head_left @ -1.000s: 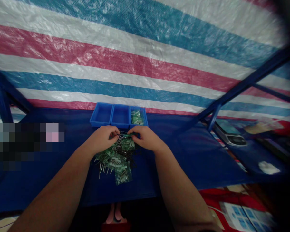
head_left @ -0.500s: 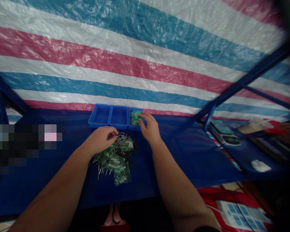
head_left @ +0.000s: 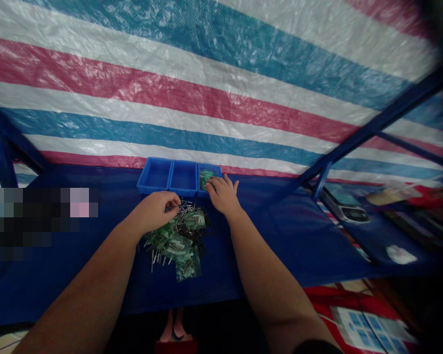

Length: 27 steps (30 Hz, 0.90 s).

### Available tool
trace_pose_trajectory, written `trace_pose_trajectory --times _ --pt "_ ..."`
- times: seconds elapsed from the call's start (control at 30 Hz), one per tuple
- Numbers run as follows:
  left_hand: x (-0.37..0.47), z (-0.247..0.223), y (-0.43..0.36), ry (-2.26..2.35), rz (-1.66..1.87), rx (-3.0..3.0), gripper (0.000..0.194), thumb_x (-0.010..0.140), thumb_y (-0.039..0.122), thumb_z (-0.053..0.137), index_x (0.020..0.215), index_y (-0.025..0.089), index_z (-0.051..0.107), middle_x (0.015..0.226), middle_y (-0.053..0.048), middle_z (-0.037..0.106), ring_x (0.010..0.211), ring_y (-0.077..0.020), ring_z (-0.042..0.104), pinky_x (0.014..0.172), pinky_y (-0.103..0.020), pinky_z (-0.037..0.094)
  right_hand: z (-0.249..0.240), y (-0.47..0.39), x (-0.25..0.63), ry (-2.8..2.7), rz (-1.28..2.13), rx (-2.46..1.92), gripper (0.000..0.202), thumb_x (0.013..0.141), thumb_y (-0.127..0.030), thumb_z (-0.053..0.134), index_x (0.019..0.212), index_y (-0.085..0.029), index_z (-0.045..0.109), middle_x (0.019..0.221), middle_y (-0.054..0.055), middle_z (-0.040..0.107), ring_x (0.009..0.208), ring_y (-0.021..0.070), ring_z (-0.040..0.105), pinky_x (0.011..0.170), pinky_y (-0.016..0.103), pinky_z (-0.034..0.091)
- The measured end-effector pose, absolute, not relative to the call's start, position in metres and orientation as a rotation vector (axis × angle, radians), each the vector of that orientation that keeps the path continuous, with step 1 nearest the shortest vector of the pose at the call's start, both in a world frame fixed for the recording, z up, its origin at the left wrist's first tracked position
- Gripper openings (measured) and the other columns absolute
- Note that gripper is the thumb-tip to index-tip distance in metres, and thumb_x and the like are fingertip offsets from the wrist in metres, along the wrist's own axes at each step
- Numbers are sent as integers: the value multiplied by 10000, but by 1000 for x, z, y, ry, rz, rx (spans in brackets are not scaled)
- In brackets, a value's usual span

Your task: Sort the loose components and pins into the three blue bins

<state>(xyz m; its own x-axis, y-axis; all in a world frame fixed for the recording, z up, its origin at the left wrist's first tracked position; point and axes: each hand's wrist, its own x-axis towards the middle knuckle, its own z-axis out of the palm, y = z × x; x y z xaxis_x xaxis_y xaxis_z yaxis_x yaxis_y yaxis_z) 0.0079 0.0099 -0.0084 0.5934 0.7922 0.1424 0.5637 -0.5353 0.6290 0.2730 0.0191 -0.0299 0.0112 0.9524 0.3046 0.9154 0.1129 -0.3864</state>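
My left hand (head_left: 157,209) is at the upper left edge of a pile of thin metal pins (head_left: 186,209) and small clear-green plastic bags. Its fingers are curled together, and whatever they may hold is too small to make out. My right hand (head_left: 224,195) is at the front right corner of the right blue bin (head_left: 208,167), fingers spread and holding nothing visible. Inside that bin lie small greenish bags (head_left: 205,176). One clear bag with pins (head_left: 188,266) lies at the pile's near end. Dark pieces (head_left: 203,233) show along the pile's right side.
Two more blue bins, the left one (head_left: 155,174) and the middle one (head_left: 183,175), join the right bin in a row. A blue sheet (head_left: 273,236) covers the table. To the right are a digital scale (head_left: 350,212) and a blue metal frame (head_left: 327,169). Striped tarpaulin (head_left: 170,93) hangs behind.
My right hand has drawn back slightly toward me, and its fingers have spread, leaving a bag in the right bin. My left hand has hardly moved.
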Motion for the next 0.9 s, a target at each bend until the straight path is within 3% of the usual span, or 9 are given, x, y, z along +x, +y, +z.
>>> trace_pose_trajectory --times 0.17,0.27,0.33,0.43,0.57,0.67,0.73,0.9 --pt "-6 -8 12 1029 439 2429 327 769 239 608 1080 195 697 1077 -88 699 1048 -246 635 954 -397 477 -21 12 270 -1860 15 -1718 295 993 -397 499 1161 -250 691 1394 82 601 1449 382 346 1143 786 50" --pt "-9 -10 12 1029 368 2433 379 767 268 624 1132 194 692 1118 -102 691 1093 -266 627 988 -414 467 -7 -1 267 -1896 21 -1503 224 933 -322 581 1094 -215 695 1272 110 652 1303 313 507 1179 603 261" --pt "-8 -11 12 1037 369 2433 389 766 272 625 1142 196 692 1121 -104 695 1092 -271 629 996 -424 462 3 -11 264 -2011 194 -1339 196 924 -260 569 1075 -209 682 1145 97 687 1125 249 603 1052 447 440" --pt "-6 -11 11 1062 382 2423 379 765 258 616 1130 195 694 1114 -104 705 1086 -278 631 988 -432 463 12 -23 260 -2208 450 -1202 182 892 -159 530 991 -207 675 949 41 693 897 179 633 872 329 490" --pt "-4 -10 11 1071 404 2387 392 741 225 616 1125 196 690 1101 -98 700 1022 -261 645 935 -409 484 12 -27 259 -2392 638 -1214 176 843 -200 640 1013 -200 686 926 22 663 833 161 608 791 296 476" --pt "-3 -9 11 1071 421 2380 396 730 202 613 1119 209 681 1095 -82 687 997 -245 643 905 -386 492 7 -26 260 -2446 732 -1239 459 729 -360 831 1136 -205 689 1040 48 644 924 198 606 812 316 491" --pt "-2 -7 10 1071 423 2381 385 725 190 607 1103 210 678 1082 -74 675 987 -237 640 896 -378 495 4 -26 259 -2452 761 -1251 581 663 -385 886 1179 -206 687 1078 57 634 981 219 606 861 338 498" --pt "2 -4 8 1048 441 2362 368 713 166 594 1072 192 672 1063 -76 629 992 -227 625 899 -370 494 6 -28 255 -2478 735 -1230 435 743 -279 799 1158 -189 705 1064 65 642 964 211 616 890 348 500"
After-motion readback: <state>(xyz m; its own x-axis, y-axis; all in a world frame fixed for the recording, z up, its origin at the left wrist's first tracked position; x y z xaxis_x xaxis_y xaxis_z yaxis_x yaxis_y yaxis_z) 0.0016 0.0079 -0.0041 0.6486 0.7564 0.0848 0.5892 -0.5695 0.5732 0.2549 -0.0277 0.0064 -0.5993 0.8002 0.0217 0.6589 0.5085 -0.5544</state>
